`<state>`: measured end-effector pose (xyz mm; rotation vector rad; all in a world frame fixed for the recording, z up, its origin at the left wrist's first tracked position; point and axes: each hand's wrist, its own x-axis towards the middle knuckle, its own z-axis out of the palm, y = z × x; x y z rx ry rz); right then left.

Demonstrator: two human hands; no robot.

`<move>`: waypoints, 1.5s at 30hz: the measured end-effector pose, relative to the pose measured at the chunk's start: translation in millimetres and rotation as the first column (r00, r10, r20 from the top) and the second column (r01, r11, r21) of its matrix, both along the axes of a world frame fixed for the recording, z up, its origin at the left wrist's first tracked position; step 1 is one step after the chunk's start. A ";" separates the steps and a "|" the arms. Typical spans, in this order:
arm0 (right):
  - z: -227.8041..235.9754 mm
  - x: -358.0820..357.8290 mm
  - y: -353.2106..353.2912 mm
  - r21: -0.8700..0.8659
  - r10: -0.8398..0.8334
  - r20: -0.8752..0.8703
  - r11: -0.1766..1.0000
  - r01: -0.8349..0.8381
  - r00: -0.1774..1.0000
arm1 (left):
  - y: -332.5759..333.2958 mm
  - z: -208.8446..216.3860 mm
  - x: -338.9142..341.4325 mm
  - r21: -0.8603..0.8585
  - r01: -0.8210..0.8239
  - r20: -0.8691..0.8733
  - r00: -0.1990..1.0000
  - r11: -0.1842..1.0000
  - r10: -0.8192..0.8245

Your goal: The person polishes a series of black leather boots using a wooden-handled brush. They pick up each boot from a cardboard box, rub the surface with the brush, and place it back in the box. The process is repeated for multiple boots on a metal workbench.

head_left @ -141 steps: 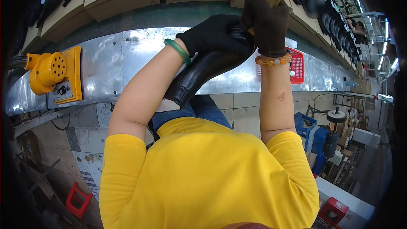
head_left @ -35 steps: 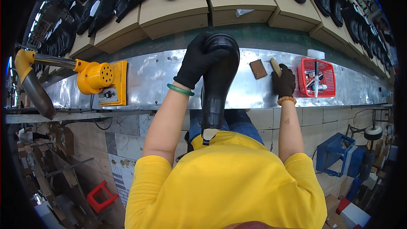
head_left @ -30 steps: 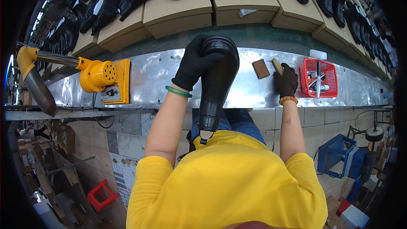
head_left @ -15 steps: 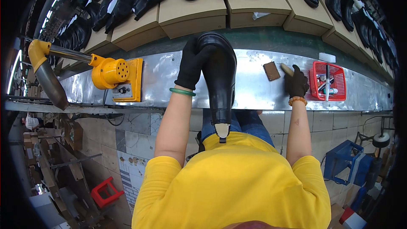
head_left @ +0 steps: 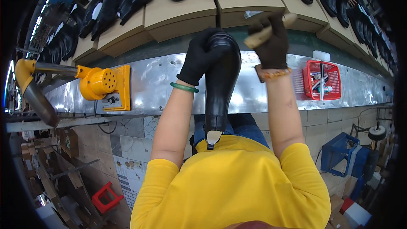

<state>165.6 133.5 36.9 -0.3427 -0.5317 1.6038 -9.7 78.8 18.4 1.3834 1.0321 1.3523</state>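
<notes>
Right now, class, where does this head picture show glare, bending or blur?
Head view: glare streaks the long shiny metal bench and glossy black boot; fisheye bends the bench into an arc, with black corners; the gloved right hand and its pale wooden-handled brush look slightly soft.

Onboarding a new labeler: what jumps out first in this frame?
At centre, the gloved left hand grips a glossy black boot by its toe, shaft hanging toward the yellow shirt, while the gloved right hand lifts a wooden-handled brush just right of it. A bright yellow machine sits on the metal bench to the left, a red basket to the right.
</notes>
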 end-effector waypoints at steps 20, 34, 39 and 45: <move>27.1 -31.1 1.9 0.202 -0.264 0.446 0.960 0.191 0.855 | 21.6 -22.0 32.1 0.061 0.075 -0.062 0.996 0.995 -0.071; 22.3 -21.2 14.5 -0.076 -0.024 0.291 0.996 0.048 0.956 | 17.9 -19.0 32.3 -0.032 0.162 -0.213 0.963 0.986 -0.165; 40.7 -40.1 1.1 0.119 -0.009 0.655 0.989 -0.092 0.755 | 15.6 -18.5 37.7 0.062 0.134 -0.256 0.960 0.989 -0.114; 36.1 -38.4 0.5 0.112 0.005 0.620 0.989 -0.095 0.785 | 14.1 -19.5 38.4 0.124 0.110 -0.234 0.969 0.986 -0.078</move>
